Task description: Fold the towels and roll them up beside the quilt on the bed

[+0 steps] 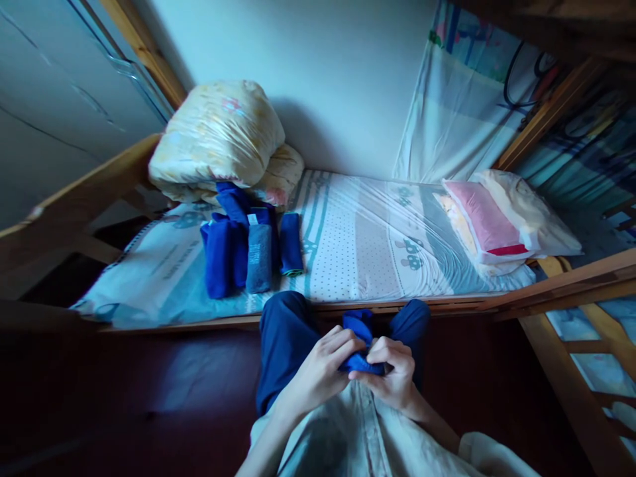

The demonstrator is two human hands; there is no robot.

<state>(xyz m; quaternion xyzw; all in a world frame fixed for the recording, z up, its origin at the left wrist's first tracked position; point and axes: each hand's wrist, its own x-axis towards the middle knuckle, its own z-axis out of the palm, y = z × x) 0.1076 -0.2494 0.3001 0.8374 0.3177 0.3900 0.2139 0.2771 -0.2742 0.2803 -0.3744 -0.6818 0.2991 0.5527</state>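
Note:
Over my lap, my left hand (330, 358) and my right hand (390, 371) both grip a bright blue cloth (368, 363). Their fingers are curled onto it from either side, close together. One part of the cloth sticks up beyond the fingers, between my knees; the rest is bunched and partly hidden. Ahead on the bed, left of my hands, lie several folded or rolled cloths: a bright blue bundle (218, 255), a grey-blue roll (259, 258) with a small white tag at its top, and a dark blue roll (291, 244) with a green edge.
The bed (368, 232) has a patterned sheet and a wooden front rail. A cream folded quilt (216, 139) is piled at its left end, against the wall. At the right end a pink pillow (489, 215) rests beside a pale bundle. A wooden ladder (581, 348) stands at right.

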